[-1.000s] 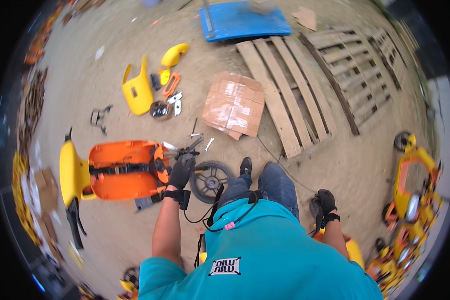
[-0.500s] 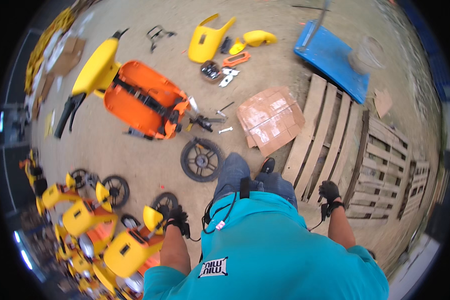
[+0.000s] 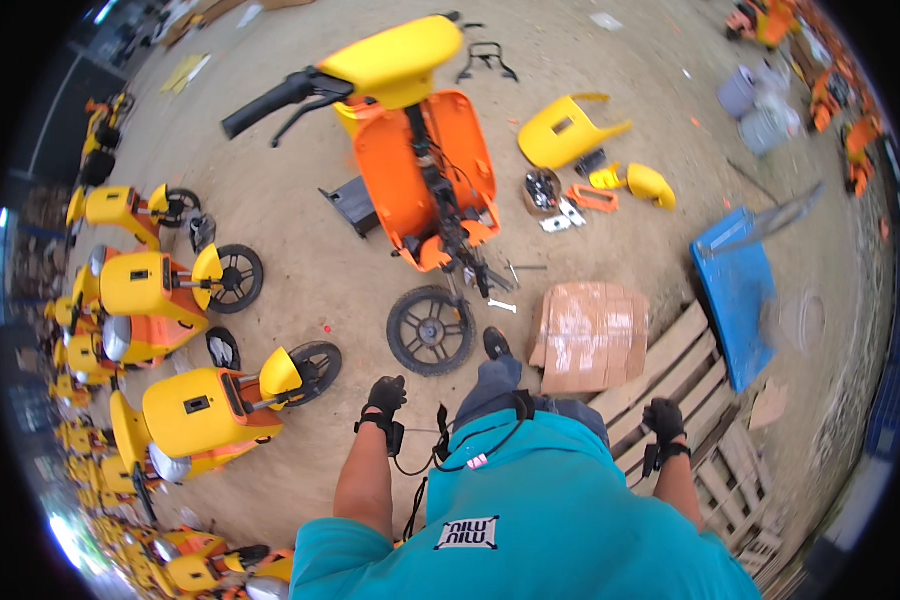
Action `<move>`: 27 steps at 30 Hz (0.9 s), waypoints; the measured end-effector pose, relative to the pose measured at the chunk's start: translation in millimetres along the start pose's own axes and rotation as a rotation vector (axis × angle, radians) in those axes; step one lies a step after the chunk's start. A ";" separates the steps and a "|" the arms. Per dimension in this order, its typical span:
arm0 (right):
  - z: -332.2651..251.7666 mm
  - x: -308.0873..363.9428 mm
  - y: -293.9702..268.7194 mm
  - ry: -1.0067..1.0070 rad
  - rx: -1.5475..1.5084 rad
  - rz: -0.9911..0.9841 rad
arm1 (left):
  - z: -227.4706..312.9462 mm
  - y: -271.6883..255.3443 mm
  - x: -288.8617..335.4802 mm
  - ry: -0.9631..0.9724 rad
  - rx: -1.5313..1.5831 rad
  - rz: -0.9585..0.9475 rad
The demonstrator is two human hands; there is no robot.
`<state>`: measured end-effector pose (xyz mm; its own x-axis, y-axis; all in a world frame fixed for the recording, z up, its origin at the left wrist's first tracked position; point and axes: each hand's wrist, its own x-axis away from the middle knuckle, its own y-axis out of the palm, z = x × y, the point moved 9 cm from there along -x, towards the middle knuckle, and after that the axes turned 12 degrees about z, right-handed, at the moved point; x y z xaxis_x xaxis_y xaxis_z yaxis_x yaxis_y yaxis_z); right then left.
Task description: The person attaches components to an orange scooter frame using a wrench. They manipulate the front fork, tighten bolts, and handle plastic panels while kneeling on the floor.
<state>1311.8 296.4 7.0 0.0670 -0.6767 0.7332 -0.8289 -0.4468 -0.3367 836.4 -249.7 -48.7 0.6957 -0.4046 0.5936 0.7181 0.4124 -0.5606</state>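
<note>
My left hand (image 3: 386, 396), in a black glove, hangs in the air with its fingers loosely apart and nothing in it. It is nearest to a loose black spoked wheel (image 3: 431, 331) lying on the ground. My right hand (image 3: 662, 418), gloved the same way, is curled closed above the wooden pallet (image 3: 682, 350), with nothing seen in it. Ahead stands a partly stripped scooter with an orange body (image 3: 395, 180), a yellow handlebar cover (image 3: 400, 60) and a black grip (image 3: 268, 104). Its bare fork end lies close to the wheel. A wrench (image 3: 503, 306) lies beside it.
A flattened cardboard sheet (image 3: 592, 335) lies before the pallet. Farther right is a blue platform trolley (image 3: 735, 290). Yellow panels (image 3: 560, 135), an orange frame (image 3: 594, 198) and a bowl of small parts (image 3: 542, 190) lie ahead. Several yellow scooters (image 3: 190, 410) stand at the left.
My view has turned right and moved forward, so the stripped scooter and wheel sit nearer the middle. My left hand has swung forward, its fingers less spread; my right stays curled.
</note>
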 end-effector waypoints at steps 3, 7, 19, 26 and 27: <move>-24.4 -6.5 4.9 0.054 0.042 0.061 | -14.8 -3.2 -34.8 -0.101 0.346 0.165; -70.0 -16.0 21.6 0.096 0.109 -0.032 | -29.4 -18.8 -40.0 -0.062 0.548 0.432; -311.5 -41.8 118.7 -0.196 0.467 -0.070 | -88.8 138.5 79.5 -0.954 1.079 0.375; -411.8 -28.0 277.2 -0.380 0.898 -0.234 | -94.4 182.9 92.7 -0.891 1.212 0.679; -424.8 -28.1 299.1 -0.403 0.915 -0.278 | -83.5 175.7 95.7 -0.858 1.213 0.725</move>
<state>826.1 430.4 136.7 0.5114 -0.5520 0.6586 -0.0281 -0.7767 -0.6292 1030.7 -284.1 -138.6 0.3502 0.5148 0.7826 -0.4493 0.8254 -0.3419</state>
